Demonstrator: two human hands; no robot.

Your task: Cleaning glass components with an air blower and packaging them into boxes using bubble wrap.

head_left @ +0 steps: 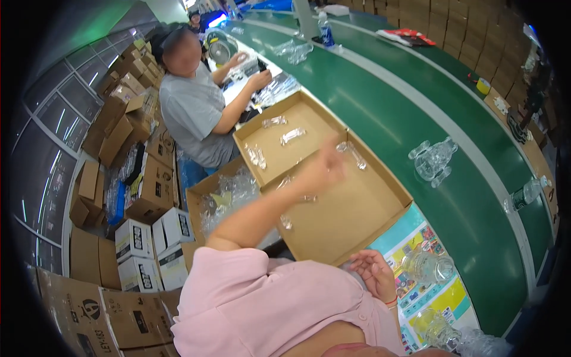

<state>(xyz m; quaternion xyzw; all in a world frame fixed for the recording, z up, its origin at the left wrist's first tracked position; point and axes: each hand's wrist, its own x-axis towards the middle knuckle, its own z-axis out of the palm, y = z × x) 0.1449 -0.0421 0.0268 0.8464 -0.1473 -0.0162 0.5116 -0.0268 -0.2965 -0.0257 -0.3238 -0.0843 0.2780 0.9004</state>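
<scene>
My left hand, smeared by motion, is stretched over the nearer shallow cardboard box. Whether it holds anything cannot be made out. Close to its fingers, a long clear plastic piece lies along the box's far side. Another small clear piece rests by the near left wall. My right hand is beside the box's near corner, palm turned up and fingers loosely curled apart, with nothing visible in it. Clear plastic pieces lie to its right on a colourful printed sheet.
A second shallow box adjoins, holding several clear pieces. On the green table are a clear plastic shape with wheel-like ends and a bottle. A co-worker stands at far left. Stacked cartons fill the left side.
</scene>
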